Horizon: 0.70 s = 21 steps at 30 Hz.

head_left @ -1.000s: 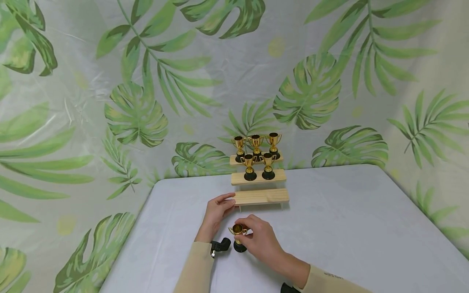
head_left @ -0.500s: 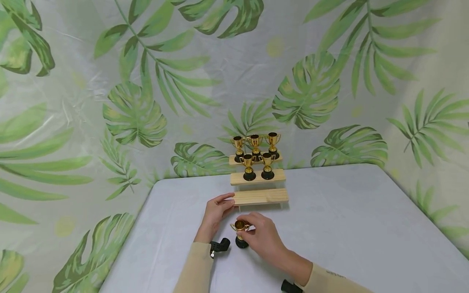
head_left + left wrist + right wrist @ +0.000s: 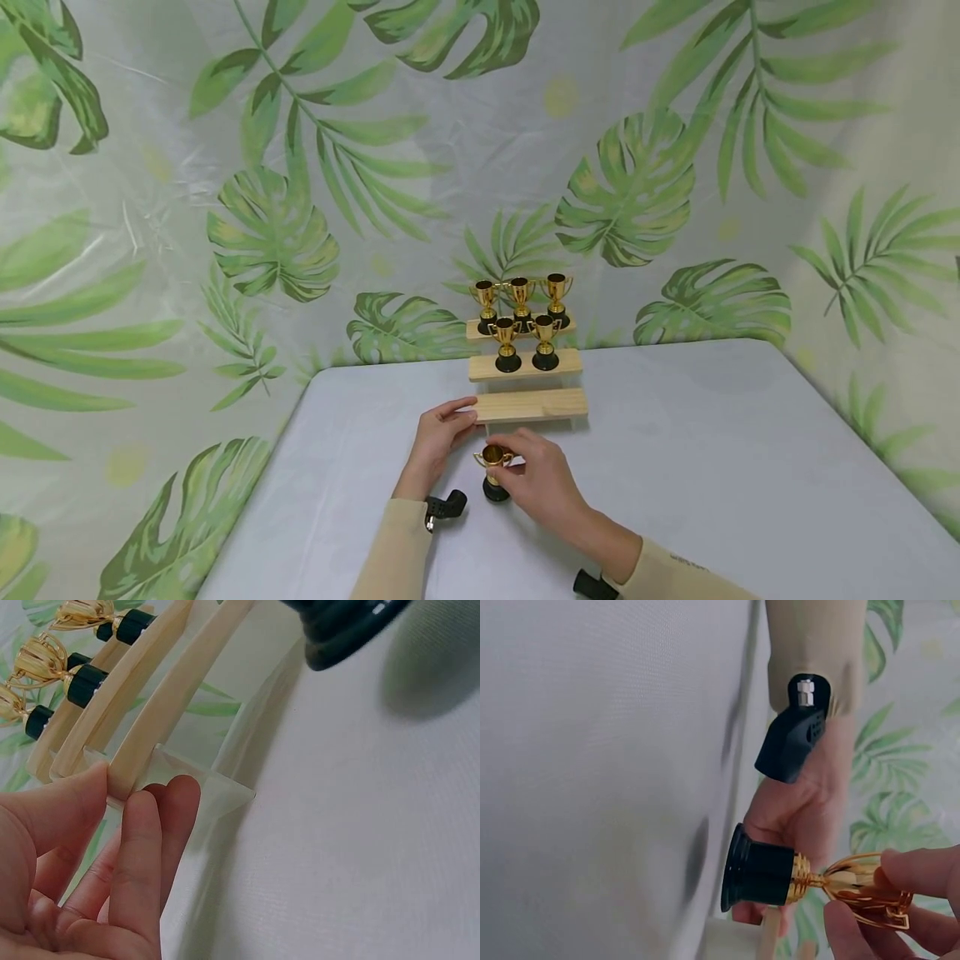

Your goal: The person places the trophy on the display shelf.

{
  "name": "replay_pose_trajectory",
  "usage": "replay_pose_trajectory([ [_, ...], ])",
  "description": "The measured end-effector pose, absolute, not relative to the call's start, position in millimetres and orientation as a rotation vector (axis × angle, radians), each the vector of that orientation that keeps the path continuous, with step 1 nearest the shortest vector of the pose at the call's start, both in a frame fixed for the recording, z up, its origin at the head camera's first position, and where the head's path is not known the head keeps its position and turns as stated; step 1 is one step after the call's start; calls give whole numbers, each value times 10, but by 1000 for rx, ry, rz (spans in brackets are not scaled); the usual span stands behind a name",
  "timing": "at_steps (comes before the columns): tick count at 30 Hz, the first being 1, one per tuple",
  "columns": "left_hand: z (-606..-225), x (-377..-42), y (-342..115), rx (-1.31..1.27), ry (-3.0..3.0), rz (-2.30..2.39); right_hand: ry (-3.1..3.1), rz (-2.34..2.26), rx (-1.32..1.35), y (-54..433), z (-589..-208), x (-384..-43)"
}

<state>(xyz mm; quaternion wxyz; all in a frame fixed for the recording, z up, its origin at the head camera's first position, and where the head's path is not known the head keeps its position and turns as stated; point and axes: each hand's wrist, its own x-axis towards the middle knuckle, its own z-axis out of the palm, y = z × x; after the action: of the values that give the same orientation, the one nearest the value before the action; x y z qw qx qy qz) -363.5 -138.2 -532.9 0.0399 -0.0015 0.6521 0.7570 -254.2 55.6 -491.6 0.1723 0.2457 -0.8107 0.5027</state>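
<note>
My right hand (image 3: pixel 543 482) pinches a small gold trophy cup (image 3: pixel 855 885) by its bowl, thumb and fingers on either side. Its black round base (image 3: pixel 761 871) points down and hangs clear of the tabletop, with a shadow beside it. At the left end of a three-step wooden display stand, my left hand (image 3: pixel 438 433) holds the bare lowest board (image 3: pixel 532 405). In the left wrist view, thumb and fingertips (image 3: pixel 139 817) pinch that board's end beside a clear plastic support (image 3: pixel 206 780). The held trophy is in front of the stand, near the left hand.
Two matching trophies (image 3: pixel 506 343) stand on the middle board (image 3: pixel 566 362), and three more (image 3: pixel 521 302) stand on the top one. A white cloth (image 3: pixel 697 450) covers the table. Behind it hangs a leaf-patterned curtain (image 3: pixel 420 167). Black wrist cameras (image 3: pixel 448 505) sit at both cuffs.
The right hand has carried the trophy a little forward, closer to the stand's lowest board. The left hand keeps its hold on the board's end.
</note>
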Motion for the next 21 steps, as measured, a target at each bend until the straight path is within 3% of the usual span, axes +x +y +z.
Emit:
replay_pose_trajectory([
  [21, -5325, -3638, -1379, -30, 1984, 2325, -2319, 1316, 653, 733, -4733, -2661],
])
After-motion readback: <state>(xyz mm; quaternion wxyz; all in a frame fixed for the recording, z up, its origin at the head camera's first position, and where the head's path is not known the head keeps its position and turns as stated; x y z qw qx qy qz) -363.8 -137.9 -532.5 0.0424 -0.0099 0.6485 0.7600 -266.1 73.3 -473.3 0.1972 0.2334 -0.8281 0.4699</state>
